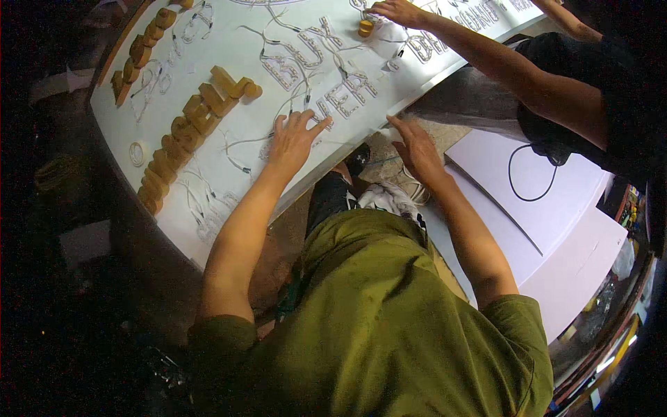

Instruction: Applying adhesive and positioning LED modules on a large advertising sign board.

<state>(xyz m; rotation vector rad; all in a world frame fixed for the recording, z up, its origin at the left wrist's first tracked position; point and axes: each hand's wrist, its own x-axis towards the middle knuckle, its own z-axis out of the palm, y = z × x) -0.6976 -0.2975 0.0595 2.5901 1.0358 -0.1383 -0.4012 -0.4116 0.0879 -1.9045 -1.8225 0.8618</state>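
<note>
My left hand (290,144) rests on the white tabletop (208,156) with its fingers spread. Its fingertips are by thin white wires and the near end of a row of clear letter shapes (345,97) that look lined with small light modules. My right hand (418,151) is at the table's near edge, fingers loosely stretched and apart, nothing seen in it. Farther up lies a second row of clear letter shapes (297,59), with white leads (267,42) trailing from it. Left of my left hand stands a row of thick gold-brown block letters (198,121).
A co-worker's arm (497,59) reaches over the table from the right, the hand near a yellow tape roll (365,28). More gold letters (142,48) and a white wire coil (137,154) lie at left. White sheets (549,201) with a black cable (511,174) are at right.
</note>
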